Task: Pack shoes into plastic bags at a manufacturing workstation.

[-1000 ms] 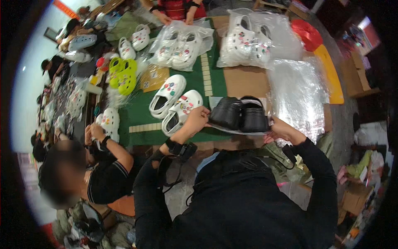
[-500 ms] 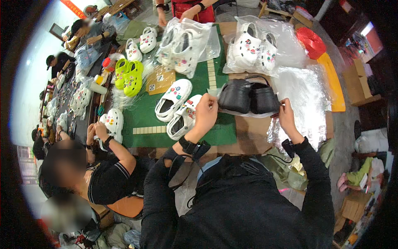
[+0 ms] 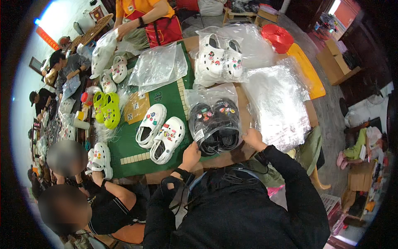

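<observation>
A pair of black clogs (image 3: 224, 108) with colourful charms lies inside a clear plastic bag (image 3: 209, 93) at the table's near edge, toes pointing away from me. My left hand (image 3: 191, 155) pinches the bag's near left corner, beside a small white label. At the near right corner, my right hand (image 3: 253, 140) has its fingers closed on the bag's edge. Left of the bag, a pair of loose white clogs (image 3: 168, 140) with charms rests on the green mat (image 3: 166, 89). Beyond it sits a bagged pair of white clogs (image 3: 217, 62).
Silvery plastic bags (image 3: 275, 103) are stacked to the right, near a red roll (image 3: 277, 39). Flat clear bags (image 3: 159, 68) lie farther back. Lime clogs (image 3: 111, 110) stand at the left. One co-worker (image 3: 149, 18) handles a bag across the table; another sits at my left.
The black clogs, held heels toward me before, now lie in the clear bag with charms showing. My hands have come nearer. The co-worker opposite has moved a bagged pair leftward. The view has shifted.
</observation>
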### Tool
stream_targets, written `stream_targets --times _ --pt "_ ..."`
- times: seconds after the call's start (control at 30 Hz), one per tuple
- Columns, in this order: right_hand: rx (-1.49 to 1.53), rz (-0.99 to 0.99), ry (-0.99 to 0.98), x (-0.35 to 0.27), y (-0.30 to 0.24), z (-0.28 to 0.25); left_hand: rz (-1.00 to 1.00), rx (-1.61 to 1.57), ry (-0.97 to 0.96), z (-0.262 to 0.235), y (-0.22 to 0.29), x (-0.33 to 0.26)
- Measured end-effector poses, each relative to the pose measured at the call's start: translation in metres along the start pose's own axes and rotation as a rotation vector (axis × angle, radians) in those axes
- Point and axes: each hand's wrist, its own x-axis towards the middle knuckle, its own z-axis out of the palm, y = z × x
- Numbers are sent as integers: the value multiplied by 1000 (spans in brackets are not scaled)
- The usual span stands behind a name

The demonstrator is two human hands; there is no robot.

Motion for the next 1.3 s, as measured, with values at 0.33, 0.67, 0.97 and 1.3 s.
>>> stream_targets --times 0.33,0.67,0.97,1.3 --pt "-527 -558 84 6 -18 -23 163 22 7 -14 8 7" --pt "-58 -572 720 27 -106 -155 77 -464 394 -123 114 48" --pt "701 -580 21 32 -121 -154 -56 -1163 81 -127 170 43" --pt "609 -705 -36 -70 -114 -90 112 -1075 -50 -79 218 57"
